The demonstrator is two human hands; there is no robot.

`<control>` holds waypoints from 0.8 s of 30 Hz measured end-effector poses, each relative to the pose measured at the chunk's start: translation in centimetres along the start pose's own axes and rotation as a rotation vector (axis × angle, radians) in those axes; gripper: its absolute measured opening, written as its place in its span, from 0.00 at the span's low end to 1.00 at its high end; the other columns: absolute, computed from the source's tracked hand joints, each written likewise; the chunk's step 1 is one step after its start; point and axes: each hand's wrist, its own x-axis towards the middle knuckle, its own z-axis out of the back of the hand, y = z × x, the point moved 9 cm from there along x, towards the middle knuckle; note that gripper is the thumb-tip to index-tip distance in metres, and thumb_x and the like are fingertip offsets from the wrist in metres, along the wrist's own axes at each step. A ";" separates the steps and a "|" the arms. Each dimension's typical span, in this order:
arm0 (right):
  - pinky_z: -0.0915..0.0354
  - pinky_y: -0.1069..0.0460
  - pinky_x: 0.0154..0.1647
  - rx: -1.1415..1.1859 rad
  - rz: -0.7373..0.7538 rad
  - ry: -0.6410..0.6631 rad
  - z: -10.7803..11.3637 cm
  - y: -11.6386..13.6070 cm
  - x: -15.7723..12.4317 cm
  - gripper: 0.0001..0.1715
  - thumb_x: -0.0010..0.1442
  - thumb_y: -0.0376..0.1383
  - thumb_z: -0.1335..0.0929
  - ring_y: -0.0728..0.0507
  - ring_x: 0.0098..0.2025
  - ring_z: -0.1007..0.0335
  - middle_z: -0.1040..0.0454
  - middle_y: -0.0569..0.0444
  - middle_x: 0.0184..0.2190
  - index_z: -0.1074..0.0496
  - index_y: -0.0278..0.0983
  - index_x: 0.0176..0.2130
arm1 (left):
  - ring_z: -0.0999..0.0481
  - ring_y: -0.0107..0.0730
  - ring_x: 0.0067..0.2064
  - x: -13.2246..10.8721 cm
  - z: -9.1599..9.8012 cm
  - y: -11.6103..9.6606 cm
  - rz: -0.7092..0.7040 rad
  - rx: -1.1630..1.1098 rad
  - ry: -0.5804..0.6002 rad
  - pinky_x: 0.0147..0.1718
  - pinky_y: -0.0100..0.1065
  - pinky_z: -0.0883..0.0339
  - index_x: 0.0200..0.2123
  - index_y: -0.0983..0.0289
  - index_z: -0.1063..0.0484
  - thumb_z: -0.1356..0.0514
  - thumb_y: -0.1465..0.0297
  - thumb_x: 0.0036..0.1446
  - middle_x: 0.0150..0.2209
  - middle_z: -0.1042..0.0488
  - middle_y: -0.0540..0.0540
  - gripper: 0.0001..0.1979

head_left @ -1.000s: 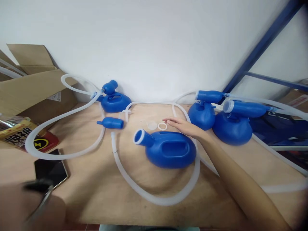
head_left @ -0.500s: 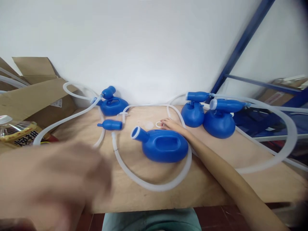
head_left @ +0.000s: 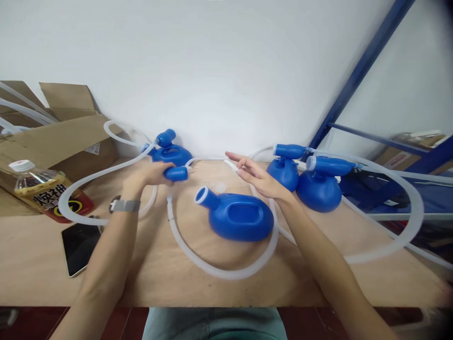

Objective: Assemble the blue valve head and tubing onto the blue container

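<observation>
My left hand (head_left: 152, 174) is closed around the narrow end of a blue plastic funnel-like tube (head_left: 177, 174), raised a little off the table. Between the thumb and fingers of my right hand (head_left: 256, 177) is a white ring (head_left: 231, 165), seen nearly edge-on. Below and between the hands a blue bottle with a moulded handle (head_left: 244, 216) lies with its white-rimmed mouth toward the upper left. A clear hose (head_left: 219, 271) curves around it, one end lying below my left hand. A translucent disc (head_left: 220, 187) rests behind the bottle's mouth.
Two blue bottles (head_left: 320, 193) with tubes and hoses stand at the right. Another blue bottle (head_left: 173, 155) is at the back left. A drink bottle (head_left: 49, 191), a phone (head_left: 80, 245) and a cardboard box (head_left: 60, 141) occupy the left. Blue metal shelving (head_left: 375, 134) stands on the right.
My left hand has come in from the lower left and taken hold of the blue tube, lifting it. My right hand has raised the white ring from the table.
</observation>
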 end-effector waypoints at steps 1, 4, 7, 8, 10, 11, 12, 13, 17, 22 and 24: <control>0.45 0.46 0.80 -0.006 0.020 -0.016 -0.1 0.7 0.4 0.45 0.72 0.63 0.44 0.57 0.77 0.55 0.56 0.55 0.69 0.43 0.20 0.49 | 0.29 0.52 0.57 -1.2 2.3 -1.5 -0.059 -0.024 -0.110 0.55 0.41 0.36 0.68 0.59 0.33 0.32 0.50 0.51 0.60 0.30 0.60 0.43; 0.38 0.67 0.77 0.037 0.063 -0.062 -1.0 1.7 1.3 0.43 0.72 0.61 0.42 0.64 0.73 0.47 0.51 0.56 0.67 0.41 0.19 0.48 | 0.26 0.44 0.49 -6.1 8.6 -6.6 -0.248 -0.232 -0.445 0.47 0.39 0.33 0.66 0.63 0.40 0.31 0.40 0.48 0.54 0.28 0.59 0.52; 0.42 0.83 0.68 0.106 0.171 -0.149 -1.5 3.2 1.4 0.38 0.72 0.56 0.39 0.72 0.68 0.44 0.49 0.52 0.66 0.45 0.25 0.59 | 0.26 0.43 0.48 -10.8 11.4 -12.3 -0.486 -0.095 -0.758 0.44 0.38 0.32 0.57 0.66 0.32 0.33 0.41 0.57 0.52 0.28 0.60 0.39; 0.41 0.81 0.71 0.143 0.201 -0.181 -1.5 3.7 1.2 0.40 0.72 0.54 0.39 0.72 0.68 0.44 0.50 0.49 0.66 0.53 0.28 0.66 | 0.25 0.43 0.49 -11.8 11.6 -13.6 -0.536 -0.050 -0.840 0.44 0.39 0.32 0.58 0.66 0.30 0.34 0.43 0.60 0.53 0.29 0.61 0.37; 0.41 0.81 0.71 0.168 0.222 -0.188 -1.7 4.5 0.7 0.44 0.76 0.53 0.44 0.71 0.71 0.48 0.57 0.44 0.68 0.62 0.28 0.73 | 0.24 0.44 0.50 -12.9 11.4 -15.1 -0.605 -0.015 -0.946 0.46 0.39 0.30 0.61 0.67 0.29 0.35 0.46 0.62 0.54 0.29 0.63 0.35; 0.41 0.81 0.72 0.149 0.227 -0.200 -1.7 4.9 0.4 0.44 0.76 0.53 0.45 0.70 0.72 0.49 0.58 0.44 0.68 0.62 0.27 0.74 | 0.23 0.44 0.50 -13.1 11.2 -15.6 -0.626 -0.009 -0.969 0.46 0.39 0.30 0.62 0.67 0.28 0.34 0.47 0.62 0.54 0.28 0.63 0.35; 0.40 0.80 0.72 0.129 0.235 -0.214 -1.5 5.2 0.1 0.43 0.76 0.53 0.45 0.69 0.72 0.50 0.57 0.45 0.68 0.59 0.27 0.74 | 0.23 0.44 0.49 -13.1 11.0 -16.0 -0.649 0.000 -0.981 0.46 0.39 0.29 0.62 0.68 0.28 0.34 0.49 0.63 0.54 0.28 0.64 0.35; 0.40 0.79 0.72 0.102 0.256 -0.224 -1.5 5.6 -0.1 0.41 0.76 0.53 0.45 0.68 0.72 0.50 0.55 0.47 0.68 0.56 0.28 0.73 | 0.22 0.44 0.49 -13.2 10.8 -16.3 -0.671 0.021 -0.991 0.45 0.39 0.29 0.61 0.69 0.27 0.33 0.50 0.63 0.53 0.27 0.64 0.34; 0.41 0.76 0.74 0.140 0.368 -0.280 -1.6 6.6 -0.5 0.33 0.75 0.49 0.42 0.69 0.70 0.48 0.49 0.51 0.65 0.53 0.26 0.63 | 0.21 0.47 0.44 -13.8 10.3 -17.4 -0.690 0.162 -1.123 0.37 0.40 0.29 0.58 0.71 0.25 0.32 0.52 0.62 0.50 0.25 0.66 0.32; 0.37 0.73 0.70 0.339 0.276 -0.446 -1.8 4.7 -0.5 0.35 0.75 0.51 0.46 0.67 0.68 0.44 0.49 0.47 0.65 0.55 0.25 0.64 | 0.23 0.44 0.45 -13.5 9.8 -18.3 -0.669 0.073 -1.165 0.40 0.38 0.30 0.58 0.73 0.25 0.31 0.54 0.61 0.49 0.26 0.66 0.31; 0.36 0.71 0.69 0.334 0.233 -0.479 -1.9 4.3 -0.8 0.37 0.75 0.53 0.47 0.65 0.67 0.42 0.46 0.50 0.63 0.49 0.28 0.68 | 0.23 0.42 0.46 -13.3 9.5 -18.8 -0.692 0.013 -1.145 0.42 0.37 0.29 0.57 0.73 0.25 0.31 0.54 0.61 0.49 0.27 0.66 0.32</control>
